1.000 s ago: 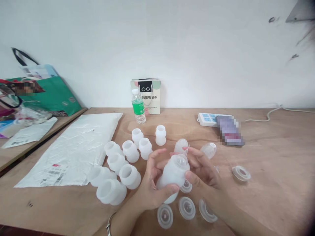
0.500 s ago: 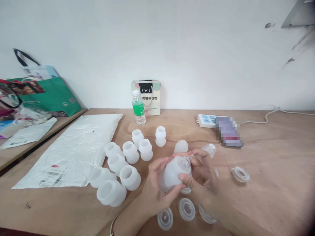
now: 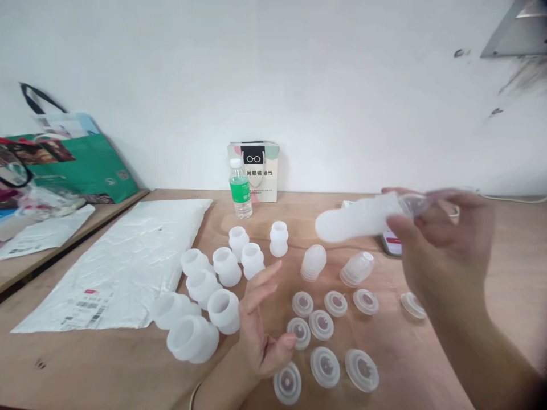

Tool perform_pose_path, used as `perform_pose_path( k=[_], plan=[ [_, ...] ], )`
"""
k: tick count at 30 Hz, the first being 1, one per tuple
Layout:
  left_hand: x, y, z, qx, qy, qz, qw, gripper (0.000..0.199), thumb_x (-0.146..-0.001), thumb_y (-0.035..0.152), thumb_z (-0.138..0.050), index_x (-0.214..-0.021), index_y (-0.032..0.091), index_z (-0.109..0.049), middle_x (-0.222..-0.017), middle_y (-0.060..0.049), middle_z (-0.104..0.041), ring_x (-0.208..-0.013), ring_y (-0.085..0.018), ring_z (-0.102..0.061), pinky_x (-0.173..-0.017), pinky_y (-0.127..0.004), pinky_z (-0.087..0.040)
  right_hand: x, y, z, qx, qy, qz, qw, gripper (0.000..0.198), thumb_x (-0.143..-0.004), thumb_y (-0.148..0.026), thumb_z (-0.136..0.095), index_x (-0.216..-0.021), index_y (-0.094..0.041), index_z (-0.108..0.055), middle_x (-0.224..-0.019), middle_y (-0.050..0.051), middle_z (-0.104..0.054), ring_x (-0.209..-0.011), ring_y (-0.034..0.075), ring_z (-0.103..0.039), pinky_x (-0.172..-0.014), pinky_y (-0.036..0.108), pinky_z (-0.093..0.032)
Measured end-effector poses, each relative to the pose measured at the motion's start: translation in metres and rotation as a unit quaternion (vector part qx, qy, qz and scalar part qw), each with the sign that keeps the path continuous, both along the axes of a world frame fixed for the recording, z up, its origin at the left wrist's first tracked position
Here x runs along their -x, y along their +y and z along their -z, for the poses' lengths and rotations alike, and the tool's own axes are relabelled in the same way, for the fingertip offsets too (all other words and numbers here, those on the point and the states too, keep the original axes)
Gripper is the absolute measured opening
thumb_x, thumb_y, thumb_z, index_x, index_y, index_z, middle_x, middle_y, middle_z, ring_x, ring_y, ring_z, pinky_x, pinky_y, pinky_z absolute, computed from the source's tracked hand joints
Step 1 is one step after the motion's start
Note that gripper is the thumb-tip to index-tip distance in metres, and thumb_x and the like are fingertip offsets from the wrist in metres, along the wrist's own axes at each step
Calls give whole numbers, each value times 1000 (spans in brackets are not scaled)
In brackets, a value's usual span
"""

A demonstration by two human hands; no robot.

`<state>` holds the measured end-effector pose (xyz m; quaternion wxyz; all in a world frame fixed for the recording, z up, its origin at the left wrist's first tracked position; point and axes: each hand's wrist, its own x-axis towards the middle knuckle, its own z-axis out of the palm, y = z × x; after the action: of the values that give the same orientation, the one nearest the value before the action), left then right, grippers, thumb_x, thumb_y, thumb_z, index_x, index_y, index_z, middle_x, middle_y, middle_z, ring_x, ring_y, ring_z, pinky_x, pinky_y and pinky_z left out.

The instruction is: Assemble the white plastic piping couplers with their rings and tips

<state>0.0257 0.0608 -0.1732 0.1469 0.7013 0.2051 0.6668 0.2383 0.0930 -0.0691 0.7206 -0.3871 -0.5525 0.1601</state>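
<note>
My right hand (image 3: 447,245) is raised at the right, gripping a translucent white bottle (image 3: 356,216) by its clear tapered top; the bottle is tipped sideways. My left hand (image 3: 260,327) hangs over the table, fingers apart and holding nothing. To its left stand several white, waisted, open-mouthed bottle bodies (image 3: 194,337). On its right lie several clear ringed discs (image 3: 325,367) with raised centres. Beyond the discs are two stacks of clear dome caps, one nearly upright (image 3: 314,262) and one leaning (image 3: 358,269).
A white mailing bag (image 3: 115,262) covers the table's left part. At the back stand a water bottle (image 3: 241,191) and a paper bag (image 3: 265,182). A phone (image 3: 391,244) is partly hidden behind my right hand. A green bag (image 3: 85,165) rests at far left.
My hands have separated. The right one has carried the bottle up and to the right, turning it sideways; the left has let go and opened, and the discs beneath now show.
</note>
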Motion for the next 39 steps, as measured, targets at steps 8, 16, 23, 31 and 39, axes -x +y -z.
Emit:
perform_pose_path(
  k=[8, 16, 23, 31, 39],
  plan=[
    [5, -4, -10, 159, 175, -18, 971, 26, -91, 9, -46, -114, 21, -50, -108, -7, -62, -103, -17, -57, -89, -33, -46, -46, 104, 42, 263, -295, 66, 916, 44, -65, -37, -69, -94, -24, -37, -98, 10, -60, -85, 29, -63, -79, 48, -50],
    [-1, -3, -13, 163, 247, -36, 955, 20, -91, 12, -48, -109, 21, -51, -102, -6, -64, -94, -19, -60, -82, -35, -51, -50, 110, 65, 293, -351, 84, 885, 45, -65, -36, -67, -99, -21, -42, -105, 14, -61, -91, 31, -63, -79, 46, -48],
    [2, 1, -11, 68, 281, -160, 944, 37, -88, 11, -53, -124, 16, -47, -123, -15, -56, -117, -24, -52, -98, -41, -46, -35, 66, 42, 80, -337, 189, 919, 32, -82, -36, -60, -109, -22, -50, -111, 12, -59, -106, 29, -56, -85, 45, -45],
    [4, 22, -11, 58, 315, -400, 859, 81, -87, 31, -60, -148, 2, -16, -154, -31, -16, -145, -43, -9, -110, -63, -29, 34, -25, 56, 109, -587, -112, 795, 3, -88, -17, -56, -87, -20, -58, -85, 4, -65, -74, 20, -63, -61, 32, -48],
    [9, 27, 4, 57, 381, -395, 834, 56, -92, 26, -51, -140, 4, -33, -136, -27, -49, -131, -40, -45, -99, -56, -47, 57, -20, 86, 173, -717, -70, 672, 18, -79, 0, -56, -82, -17, -62, -85, 8, -69, -71, 22, -67, -54, 30, -45]
  ],
)
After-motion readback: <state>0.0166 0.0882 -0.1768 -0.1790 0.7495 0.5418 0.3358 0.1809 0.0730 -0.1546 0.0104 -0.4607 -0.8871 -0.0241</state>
